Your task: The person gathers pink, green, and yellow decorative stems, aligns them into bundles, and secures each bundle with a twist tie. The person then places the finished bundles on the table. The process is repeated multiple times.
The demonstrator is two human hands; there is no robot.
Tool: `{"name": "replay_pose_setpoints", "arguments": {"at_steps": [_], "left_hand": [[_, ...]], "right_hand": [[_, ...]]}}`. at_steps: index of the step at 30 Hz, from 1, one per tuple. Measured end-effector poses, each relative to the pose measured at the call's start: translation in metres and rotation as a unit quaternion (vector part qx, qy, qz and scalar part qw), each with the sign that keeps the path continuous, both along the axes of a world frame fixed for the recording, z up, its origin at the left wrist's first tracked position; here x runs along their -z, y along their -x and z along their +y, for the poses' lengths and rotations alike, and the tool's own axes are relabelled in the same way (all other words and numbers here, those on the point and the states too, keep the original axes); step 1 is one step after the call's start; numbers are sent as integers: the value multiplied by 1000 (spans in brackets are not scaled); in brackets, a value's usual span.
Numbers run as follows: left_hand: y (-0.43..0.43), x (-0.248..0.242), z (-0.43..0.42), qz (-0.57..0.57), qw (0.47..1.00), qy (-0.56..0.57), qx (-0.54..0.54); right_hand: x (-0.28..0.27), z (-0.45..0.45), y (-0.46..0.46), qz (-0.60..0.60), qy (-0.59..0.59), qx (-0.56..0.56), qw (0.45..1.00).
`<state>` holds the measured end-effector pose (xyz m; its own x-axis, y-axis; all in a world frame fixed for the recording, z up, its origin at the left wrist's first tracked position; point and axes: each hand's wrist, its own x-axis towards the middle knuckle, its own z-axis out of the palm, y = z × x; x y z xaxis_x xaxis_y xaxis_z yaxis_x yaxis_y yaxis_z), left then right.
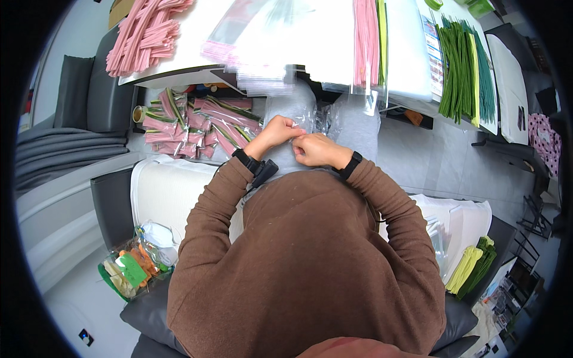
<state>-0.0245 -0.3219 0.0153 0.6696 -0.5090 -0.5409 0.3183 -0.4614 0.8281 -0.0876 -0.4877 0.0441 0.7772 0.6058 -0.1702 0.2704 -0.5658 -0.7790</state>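
Note:
My left hand [278,134] is over my lap, thumb and fingers pinched at the edge of a clear plastic bag [306,115]. Close against it, my right hand [317,149] has its fingers curled in; whatever lies inside them is hidden. Crumpled clear film spreads between my knees, and its outline is hard to follow. Ahead, a clear bag with pink chenille stems [366,44] and a few green and yellow ones hangs slightly over the edge of the white table [322,40]. A stack of clear resealable bags [264,80] juts over that edge too.
Loose pink stems [145,38] are heaped at the table's left; green stems [456,67] lie at its right. Filled packets [179,125] pile up low at my left. Yellow stems [465,268] rest on the seat at right, and a box of mixed items [134,266] is at left.

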Motion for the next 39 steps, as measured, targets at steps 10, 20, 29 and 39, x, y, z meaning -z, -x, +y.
{"name": "replay_pose_setpoints", "arguments": {"at_steps": [10,20,29,39], "left_hand": [[10,9,0,-81,992,-73,-65],[14,-4,-8,42,990,-37,-131],[16,-18,8,62,992,66,-92],[31,-25,19,115,966,222,-69]], "right_hand": [[-30,-36,23,-54,-99,137,984],[-33,-26,47,-103,-143,113,978],[22,-32,8,349,-504,326,720],[39,-17,-22,512,-588,306,546]]}}
